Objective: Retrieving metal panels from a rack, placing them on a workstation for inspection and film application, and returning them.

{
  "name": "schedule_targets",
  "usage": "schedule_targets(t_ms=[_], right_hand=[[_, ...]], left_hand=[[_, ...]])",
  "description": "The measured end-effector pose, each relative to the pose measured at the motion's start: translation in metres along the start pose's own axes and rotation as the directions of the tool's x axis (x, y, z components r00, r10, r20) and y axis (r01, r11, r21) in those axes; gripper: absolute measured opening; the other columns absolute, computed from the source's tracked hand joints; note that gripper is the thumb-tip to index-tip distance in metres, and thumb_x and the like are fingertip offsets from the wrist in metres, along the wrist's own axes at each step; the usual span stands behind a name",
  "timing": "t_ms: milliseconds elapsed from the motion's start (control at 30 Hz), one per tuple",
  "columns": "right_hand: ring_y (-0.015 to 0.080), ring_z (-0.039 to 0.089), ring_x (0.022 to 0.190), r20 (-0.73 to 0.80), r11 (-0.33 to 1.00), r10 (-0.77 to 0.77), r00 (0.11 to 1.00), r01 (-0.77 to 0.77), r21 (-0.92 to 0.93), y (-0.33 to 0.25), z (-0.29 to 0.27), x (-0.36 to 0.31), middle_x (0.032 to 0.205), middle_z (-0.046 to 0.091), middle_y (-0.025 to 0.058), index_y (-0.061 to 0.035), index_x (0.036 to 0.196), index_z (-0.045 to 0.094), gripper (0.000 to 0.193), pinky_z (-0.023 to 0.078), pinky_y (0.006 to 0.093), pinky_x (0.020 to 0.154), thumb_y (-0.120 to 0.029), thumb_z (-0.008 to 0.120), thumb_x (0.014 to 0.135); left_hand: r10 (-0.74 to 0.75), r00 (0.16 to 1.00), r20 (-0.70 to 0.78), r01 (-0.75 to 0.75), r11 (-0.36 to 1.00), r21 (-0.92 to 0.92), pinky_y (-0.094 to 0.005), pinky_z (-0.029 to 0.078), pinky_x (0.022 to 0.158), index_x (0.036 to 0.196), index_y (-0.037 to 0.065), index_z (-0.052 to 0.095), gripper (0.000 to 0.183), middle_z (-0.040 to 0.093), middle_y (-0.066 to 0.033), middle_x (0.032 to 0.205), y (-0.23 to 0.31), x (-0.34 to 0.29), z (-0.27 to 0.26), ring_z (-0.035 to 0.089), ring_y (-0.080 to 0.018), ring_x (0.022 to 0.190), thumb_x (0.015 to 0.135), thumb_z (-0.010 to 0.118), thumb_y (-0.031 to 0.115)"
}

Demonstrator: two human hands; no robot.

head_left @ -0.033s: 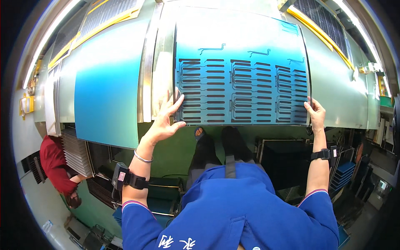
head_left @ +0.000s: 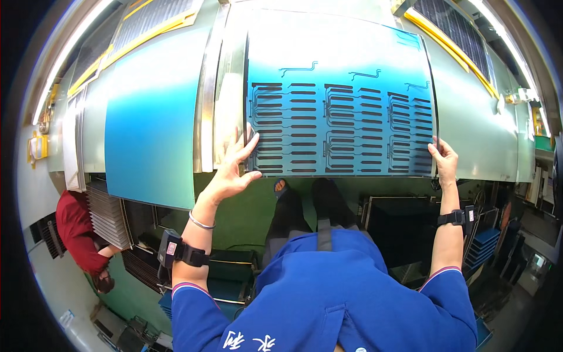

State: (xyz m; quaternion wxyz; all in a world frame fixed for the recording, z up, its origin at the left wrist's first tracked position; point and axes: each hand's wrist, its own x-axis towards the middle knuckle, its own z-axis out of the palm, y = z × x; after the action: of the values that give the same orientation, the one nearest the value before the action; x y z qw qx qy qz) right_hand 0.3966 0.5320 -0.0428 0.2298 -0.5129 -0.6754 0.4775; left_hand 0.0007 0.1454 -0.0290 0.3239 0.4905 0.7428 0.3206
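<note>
A large blue circuit panel (head_left: 305, 135) with rows of dark traces and bars lies flat in front of me, its upper part washed out by glare. My left hand (head_left: 231, 170) touches the panel's near left corner, fingers stretched and spread, with the thumb by the front edge. At the near right edge, my right hand (head_left: 446, 157) pinches the panel between thumb and fingers; some of those fingers are hidden below it. Left of a metal rail stands a plain blue sheet (head_left: 149, 129) on the pale worktop (head_left: 487, 135), apart from both hands.
The metal rail (head_left: 207, 100) runs between panel and plain sheet. Yellow-edged frames (head_left: 143, 35) are at the far side. Dark racks (head_left: 404, 229) stand below the front edge. A person in a red shirt (head_left: 82, 234) bends beside stacked sheets (head_left: 108, 214) at left.
</note>
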Motion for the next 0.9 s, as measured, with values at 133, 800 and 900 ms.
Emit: schedule_targets(t_ms=[133, 800, 900], right_hand=[[0.0026, 0.053, 0.071, 0.002, 1.0, 0.002, 1.0, -0.002, 0.002, 0.002, -0.001, -0.001, 0.083, 0.061, -0.0045, -0.0011, 0.111, 0.063, 0.035, 0.044, 0.0169, 0.068, -0.009, 0.073, 0.078], [0.025, 0.048, 0.116, 0.54, 0.829, -0.005, 0.842, -0.298, 0.473, -0.071, -0.019, 0.05, 0.132, 0.045, 0.0185, -0.0034, 0.131, 0.037, 0.067, 0.04, 0.0366, 0.097, -0.005, 0.069, 0.072], [0.0255, 0.058, 0.103, 0.522, 0.884, 0.056, 0.851, -0.285, 0.37, -0.079, -0.006, 0.137, 0.119, 0.055, 0.0176, 0.0013, 0.133, 0.038, 0.067, 0.047, 0.0353, 0.09, -0.021, 0.071, 0.079]], left_hand=[[-0.012, 1.0, 0.0, 0.012, 1.0, -0.004, -0.0474, -0.011, 0.11, 0.142, 0.015, 0.032, 0.084, 0.015, -0.0093, 0.152, 0.001, -0.001, 0.0, -0.003, -0.0281, 0.141, 0.069, 0.074, 0.022], [-0.079, 0.996, 0.034, 0.073, 0.987, 0.142, -0.0473, 0.002, 0.112, 0.143, 0.01, 0.029, 0.088, 0.01, -0.0143, 0.152, 0.014, 0.009, -0.005, 0.002, -0.0336, 0.141, 0.066, 0.07, 0.006], [-0.107, 0.994, 0.033, 0.097, 0.972, 0.215, -0.0508, -0.001, 0.111, 0.142, 0.008, 0.03, 0.091, 0.012, -0.017, 0.151, 0.018, 0.008, -0.003, 0.002, -0.0347, 0.141, 0.061, 0.071, 0.006]])
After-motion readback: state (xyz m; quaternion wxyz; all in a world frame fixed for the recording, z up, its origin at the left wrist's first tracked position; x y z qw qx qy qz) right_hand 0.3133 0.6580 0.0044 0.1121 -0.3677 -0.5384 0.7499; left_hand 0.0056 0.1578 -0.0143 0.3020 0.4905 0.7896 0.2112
